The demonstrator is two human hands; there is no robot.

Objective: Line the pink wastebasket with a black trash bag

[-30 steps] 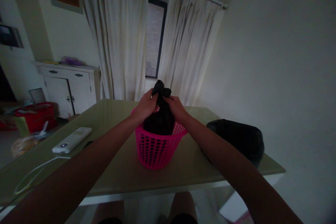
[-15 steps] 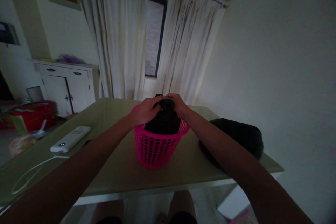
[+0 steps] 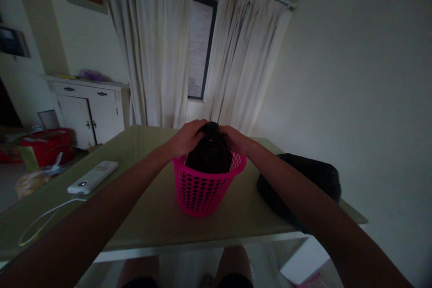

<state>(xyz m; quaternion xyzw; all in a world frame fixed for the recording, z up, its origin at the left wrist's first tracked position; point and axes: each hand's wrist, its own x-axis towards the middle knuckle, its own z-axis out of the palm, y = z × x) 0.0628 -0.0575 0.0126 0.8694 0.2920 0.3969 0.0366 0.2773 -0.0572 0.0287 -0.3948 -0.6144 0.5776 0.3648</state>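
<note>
A pink perforated basket (image 3: 202, 189) stands in the middle of a pale green table (image 3: 141, 189). A bundle of black cloth (image 3: 209, 155) fills it and rises above the rim. My left hand (image 3: 184, 137) curls over the left top of the bundle. My right hand (image 3: 234, 138) presses on its right top. Both hands have their fingers closed on the cloth.
A black bag or cloth pile (image 3: 303, 180) lies on the table to the right of the basket. A white power bank (image 3: 92, 177) with a white cable (image 3: 43, 220) lies at the left. A white cabinet (image 3: 87, 108), a red box (image 3: 43, 146) and curtains (image 3: 162, 45) stand behind.
The top of the black cloth stood well above the basket a second ago. Both hands have pushed it down, and it now sits lower in the basket.
</note>
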